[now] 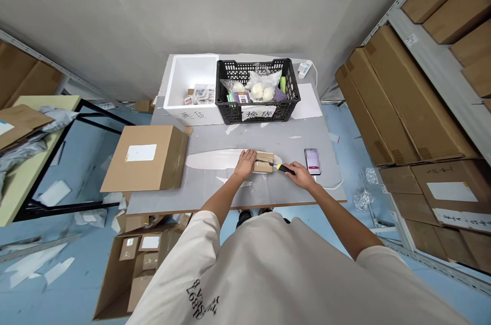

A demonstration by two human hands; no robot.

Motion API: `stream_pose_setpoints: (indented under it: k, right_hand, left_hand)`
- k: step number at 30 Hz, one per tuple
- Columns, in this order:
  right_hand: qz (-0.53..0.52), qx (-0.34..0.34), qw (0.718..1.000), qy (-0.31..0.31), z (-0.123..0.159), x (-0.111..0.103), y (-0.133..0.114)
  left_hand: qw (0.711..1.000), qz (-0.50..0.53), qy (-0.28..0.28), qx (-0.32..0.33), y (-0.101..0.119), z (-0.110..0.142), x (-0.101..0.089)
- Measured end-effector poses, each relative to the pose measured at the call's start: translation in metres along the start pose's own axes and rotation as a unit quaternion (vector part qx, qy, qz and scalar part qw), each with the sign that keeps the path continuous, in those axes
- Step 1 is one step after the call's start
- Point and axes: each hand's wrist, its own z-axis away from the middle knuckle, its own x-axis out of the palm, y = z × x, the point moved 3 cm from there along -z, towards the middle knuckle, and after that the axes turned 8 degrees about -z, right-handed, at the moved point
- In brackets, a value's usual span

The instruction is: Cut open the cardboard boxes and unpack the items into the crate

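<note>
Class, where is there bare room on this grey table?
Free: front edge, right of the large brown cardboard box; between the rectangular white paper sheet and dark-edged phone. Crowded: back, under the white foam box and black plastic crate; middle, around the small brown cardboard box.

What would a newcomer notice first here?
Probably the black plastic crate of bagged goods at the table's far side, beside a white foam box. Nearer, the right hand holds a black-and-yellow utility knife at a small cardboard box, where the left hand rests.

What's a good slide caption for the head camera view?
Left hand on a small cardboard box, right hand holding a utility knife to it.
</note>
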Motion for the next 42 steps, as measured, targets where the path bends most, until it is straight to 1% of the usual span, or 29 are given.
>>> stream_pose_setpoints:
  k: [6,10,15,22,24,26,27,29,32,37,40,42]
  right_hand:
    - [0.010,0.011,1.000,0.022,-0.004,0.015,-0.009]
    - [0.029,0.020,0.998,0.044,-0.001,0.017,-0.007]
    - [0.053,0.027,0.996,0.060,0.006,0.008,0.004]
    - [0.062,0.021,0.996,0.056,0.000,-0.001,0.015]
    - [0.050,0.039,0.994,0.093,0.000,-0.009,0.024]
    - [0.036,0.077,0.985,0.151,0.001,-0.021,0.038]
    - [0.031,0.091,0.982,0.164,0.001,-0.025,0.044]
    - [0.018,0.110,0.980,0.165,-0.001,-0.027,0.055]
    - [-0.008,0.160,0.974,0.162,-0.006,-0.018,0.064]
    - [-0.027,0.219,0.968,0.121,-0.024,0.013,0.067]
    - [-0.009,0.265,0.960,0.093,-0.034,0.027,0.073]
    - [-0.003,0.290,0.954,0.079,-0.039,0.033,0.079]
  left_hand:
    - [1.000,0.009,0.013,-0.004,0.000,0.000,0.003]
    - [1.000,0.011,0.008,-0.009,0.000,0.000,0.002]
    - [1.000,0.006,0.012,-0.014,0.003,0.002,0.005]
    - [1.000,0.003,0.019,-0.011,0.002,0.004,0.010]
    - [1.000,0.004,0.017,-0.009,0.002,0.006,0.010]
    - [1.000,0.004,0.015,-0.007,0.003,0.007,0.008]
    - [1.000,0.003,0.014,-0.009,0.004,0.008,0.007]
    - [1.000,0.004,0.011,-0.018,0.006,0.007,0.003]
    - [0.999,0.019,0.011,-0.042,0.005,0.005,-0.006]
    - [0.995,0.055,0.031,-0.073,-0.006,0.005,-0.021]
    - [0.992,0.080,0.049,-0.081,-0.014,0.013,-0.023]
    - [0.988,0.101,0.055,-0.101,-0.019,0.022,-0.021]
